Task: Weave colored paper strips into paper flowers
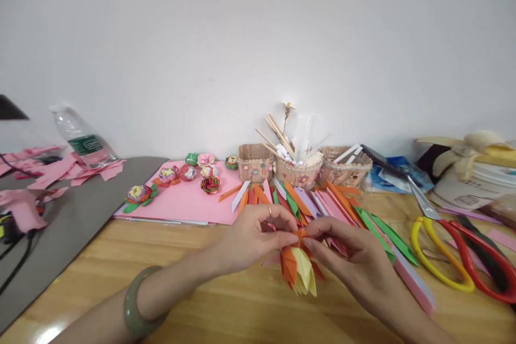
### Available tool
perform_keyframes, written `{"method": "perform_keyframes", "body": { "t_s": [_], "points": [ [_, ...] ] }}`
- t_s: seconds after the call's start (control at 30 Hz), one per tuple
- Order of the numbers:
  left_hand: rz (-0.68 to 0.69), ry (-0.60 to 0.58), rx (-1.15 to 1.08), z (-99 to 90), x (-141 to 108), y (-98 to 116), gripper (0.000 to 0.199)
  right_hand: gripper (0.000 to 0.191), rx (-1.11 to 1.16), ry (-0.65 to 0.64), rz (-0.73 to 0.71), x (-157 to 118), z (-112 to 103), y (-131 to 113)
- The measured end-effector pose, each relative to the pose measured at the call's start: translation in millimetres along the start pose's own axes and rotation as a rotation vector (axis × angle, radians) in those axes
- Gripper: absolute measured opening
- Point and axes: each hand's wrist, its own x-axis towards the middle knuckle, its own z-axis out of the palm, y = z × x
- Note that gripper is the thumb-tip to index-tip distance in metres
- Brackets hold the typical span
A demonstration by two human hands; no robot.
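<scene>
An orange and yellow paper flower (pixel 304 271) hangs petals down above the wooden table (pixel 217 301). My left hand (pixel 258 236), with a ring on one finger and a green bangle at the wrist, pinches the flower's orange top from the left. From the right, my right hand (pixel 350 252) pinches the same orange top between thumb and forefinger. The fingertips of both hands almost meet there. Behind the hands lie many folded paper strips (pixel 306 201) in orange, green, pink, red and white.
Finished paper flowers (pixel 210 184) rest on pink paper (pixel 181 201). Woven baskets (pixel 256 164) with sticks stand by the wall. Scissors (pixel 443 258) with yellow and red handles lie right. A plastic bottle (pixel 83 137) and pink scraps (pixel 56 169) are at left.
</scene>
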Motion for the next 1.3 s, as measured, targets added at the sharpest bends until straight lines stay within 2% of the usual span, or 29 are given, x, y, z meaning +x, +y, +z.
{"method": "perform_keyframes", "body": {
  "t_s": [0.13, 0.27, 0.33, 0.4, 0.47, 0.57, 0.63, 0.8, 0.9, 1.0, 1.07, 1.17, 1.23, 1.3],
  "points": [
    [0.097, 0.024, 0.165, -0.3, -3, -1, 0.003, 0.01, -0.143, 0.046, -0.139, -4, 2, 1],
    [0.424, 0.039, 0.458, -1.5, -5, -4, 0.013, 0.013, -0.361, 0.182, -0.353, -9, 6, 6],
    [0.491, 0.045, 0.508, -1.5, -6, -5, 0.013, 0.012, -0.373, 0.217, -0.356, -9, 7, 6],
    [0.406, 0.073, 0.471, -1.0, -6, -6, 0.008, 0.009, -0.298, 0.208, -0.27, -8, 6, 5],
    [0.302, 0.102, 0.41, -0.4, -6, -6, 0.004, 0.007, -0.201, 0.138, -0.143, -5, 4, 4],
    [0.274, 0.118, 0.365, -0.6, -4, -5, 0.004, 0.009, -0.14, 0.028, -0.026, -1, 2, 2],
    [0.245, 0.111, 0.345, -1.2, -2, -5, 0.005, 0.011, -0.164, 0.033, -0.045, 0, 2, 2],
    [0.096, 0.108, 0.255, -2.0, 1, -4, 0.004, 0.01, -0.27, 0.125, -0.205, -4, 4, 3],
    [0.108, 0.137, 0.233, -1.3, 1, -4, 0.003, 0.01, -0.315, 0.156, -0.265, -5, 6, 5],
    [0.116, 0.138, 0.313, -0.5, -1, -4, 0.002, 0.01, -0.344, 0.174, -0.299, -5, 7, 7],
    [0.184, 0.137, 0.415, -0.1, -3, -5, 0.004, 0.01, -0.358, 0.173, -0.304, -4, 7, 8],
    [0.433, 0.119, 0.622, 0.4, -6, -9, 0.012, 0.01, -0.36, 0.164, -0.274, -4, 7, 8],
    [0.564, 0.079, 0.753, 0.0, -7, -11, 0.02, 0.011, -0.344, 0.142, -0.263, -5, 6, 9],
    [0.627, 0.008, 0.76, -1.1, -7, -11, 0.022, 0.013, -0.334, 0.125, -0.275, -5, 6, 8]
  ]
}}
